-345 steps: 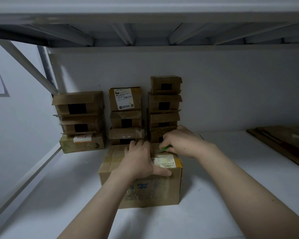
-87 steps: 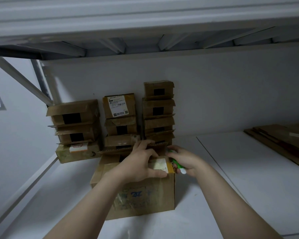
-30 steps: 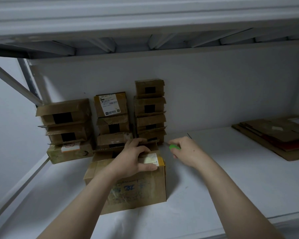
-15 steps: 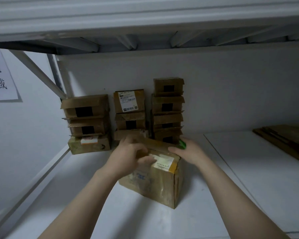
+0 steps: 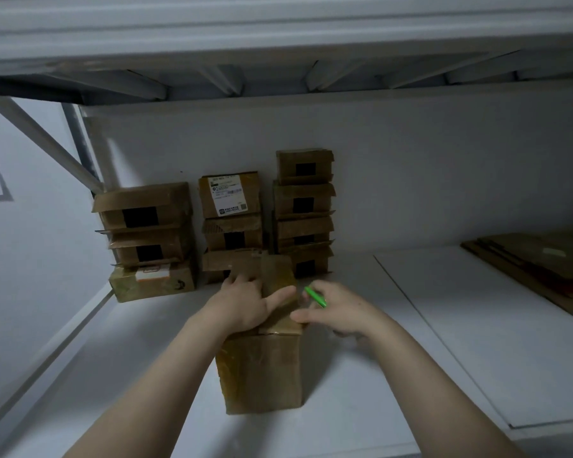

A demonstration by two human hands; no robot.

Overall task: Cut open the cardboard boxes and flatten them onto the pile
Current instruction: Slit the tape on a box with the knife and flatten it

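A person's left hand (image 5: 242, 305) presses flat on top of a cardboard box (image 5: 262, 371) standing on a white shelf (image 5: 411, 342). The right hand (image 5: 339, 312) grips a green cutter (image 5: 315, 296), thumb at the box's top edge. Flattened cardboard (image 5: 536, 262) lies far right.

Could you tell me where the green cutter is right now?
Head view, centre: the right hand holds the green cutter beside the front box's top right edge.

Head-worn camera looks forward and down, close over the shelf (image 5: 361, 375).
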